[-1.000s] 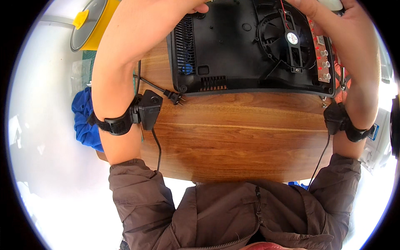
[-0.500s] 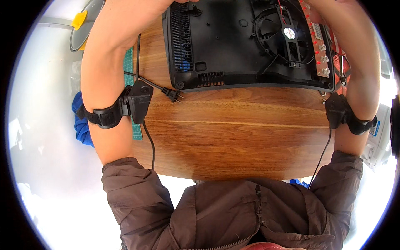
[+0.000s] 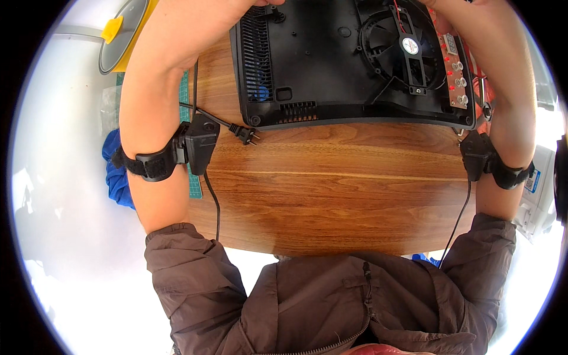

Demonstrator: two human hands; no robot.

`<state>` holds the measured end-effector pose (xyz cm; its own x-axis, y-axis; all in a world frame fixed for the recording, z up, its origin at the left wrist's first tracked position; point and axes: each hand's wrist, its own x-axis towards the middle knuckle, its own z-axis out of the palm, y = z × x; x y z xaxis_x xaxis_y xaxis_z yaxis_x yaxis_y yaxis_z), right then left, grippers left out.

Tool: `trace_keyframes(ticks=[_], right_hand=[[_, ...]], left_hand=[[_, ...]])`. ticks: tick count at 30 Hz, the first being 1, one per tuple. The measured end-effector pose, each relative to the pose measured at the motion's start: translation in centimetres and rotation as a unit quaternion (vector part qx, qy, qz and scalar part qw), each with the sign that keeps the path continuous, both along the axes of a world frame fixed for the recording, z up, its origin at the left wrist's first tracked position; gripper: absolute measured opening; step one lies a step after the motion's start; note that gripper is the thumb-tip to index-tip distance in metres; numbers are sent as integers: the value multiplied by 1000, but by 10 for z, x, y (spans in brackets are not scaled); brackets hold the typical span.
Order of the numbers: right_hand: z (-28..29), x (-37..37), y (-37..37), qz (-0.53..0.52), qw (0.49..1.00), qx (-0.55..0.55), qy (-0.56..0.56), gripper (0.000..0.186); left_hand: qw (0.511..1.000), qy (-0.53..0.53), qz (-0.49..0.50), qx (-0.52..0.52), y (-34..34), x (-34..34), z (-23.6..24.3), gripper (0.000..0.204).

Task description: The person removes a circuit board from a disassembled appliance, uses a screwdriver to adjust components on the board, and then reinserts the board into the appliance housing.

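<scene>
An opened black appliance housing (image 3: 319, 71), like the base of an induction cooker, lies on the wooden table at the far side. Set into it are a round fan (image 3: 378, 50) and a narrow reddish circuit board (image 3: 454, 77) with buttons, small red lights and a display. My left hand (image 3: 253, 3) is at the housing's far left, cut off by the upper edge. Over the board's far end, my right hand (image 3: 445, 6) is likewise mostly out of the picture. The fingers of both are hidden, so what they hold cannot be made out.
A two-pin power plug (image 3: 244, 134) on a black cord lies left of the housing's near corner. Beneath my left arm is a green cutting mat (image 3: 194, 186). A pot lid with a yellow knob (image 3: 112, 28), blue cloth (image 3: 116, 183) and red-and-metal tools (image 3: 485, 106) lie around.
My left forearm has shifted slightly to the right, and my right forearm slightly to the left. The housing looks unmoved.
</scene>
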<state>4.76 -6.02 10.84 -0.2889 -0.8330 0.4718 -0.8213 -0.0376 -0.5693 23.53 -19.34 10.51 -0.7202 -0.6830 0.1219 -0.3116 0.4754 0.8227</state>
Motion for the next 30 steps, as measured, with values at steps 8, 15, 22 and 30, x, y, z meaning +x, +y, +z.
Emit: trace_keyframes(ticks=[8, 15, 22, 30], right_hand=[[16, -17, 3, 55, 989, 73, -120, 28], [8, -7, 3, 43, 980, 69, -183, 24], [6, 0, 7, 17, 991, 76, -108, 22], [-1, -19, 14, 72, 993, 83, -43, 26]], left_hand=[[1000, -12, 5, 4, 3, 0, 4, 28], [999, 2, -18, 49, -5, 6, -4, 26], [998, -3, -19, 64, -2, 4, 1, 24], [994, -64, -10, 83, -4, 0, -5, 20]])
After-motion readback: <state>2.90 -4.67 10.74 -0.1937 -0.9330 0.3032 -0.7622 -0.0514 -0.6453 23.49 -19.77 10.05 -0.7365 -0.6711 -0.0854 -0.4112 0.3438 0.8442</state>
